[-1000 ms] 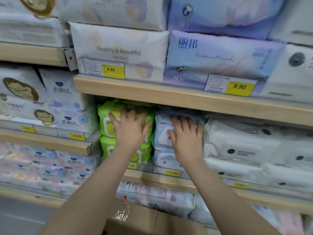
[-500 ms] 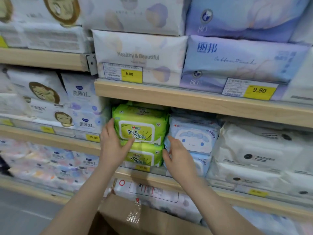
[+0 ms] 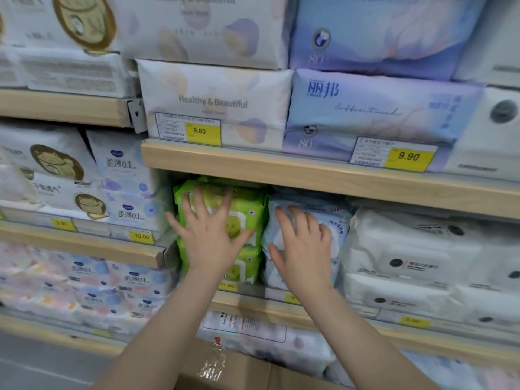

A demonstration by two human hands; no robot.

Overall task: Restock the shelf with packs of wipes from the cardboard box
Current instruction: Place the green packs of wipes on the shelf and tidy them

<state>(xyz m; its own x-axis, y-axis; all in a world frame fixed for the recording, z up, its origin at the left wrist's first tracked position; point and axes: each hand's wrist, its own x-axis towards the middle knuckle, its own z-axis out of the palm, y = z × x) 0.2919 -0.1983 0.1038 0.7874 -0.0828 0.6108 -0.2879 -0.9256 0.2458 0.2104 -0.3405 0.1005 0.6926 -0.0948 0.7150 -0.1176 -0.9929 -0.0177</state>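
Two green packs of wipes are stacked on the middle wooden shelf. My left hand lies flat on their fronts with its fingers spread. Right beside them stand light blue packs of wipes, and my right hand presses flat against these, fingers apart. Neither hand grips anything. The cardboard box shows at the bottom edge below my forearms, with clear tape on its flap.
White packs with black dots fill the shelf to the right. Large white and lilac tissue packs sit on the shelf above with yellow price tags. More packs fill the left shelves and the row below.
Both hands went from the packs' lower sides back up onto their fronts, flat with fingers spread. The view has shifted slightly left.
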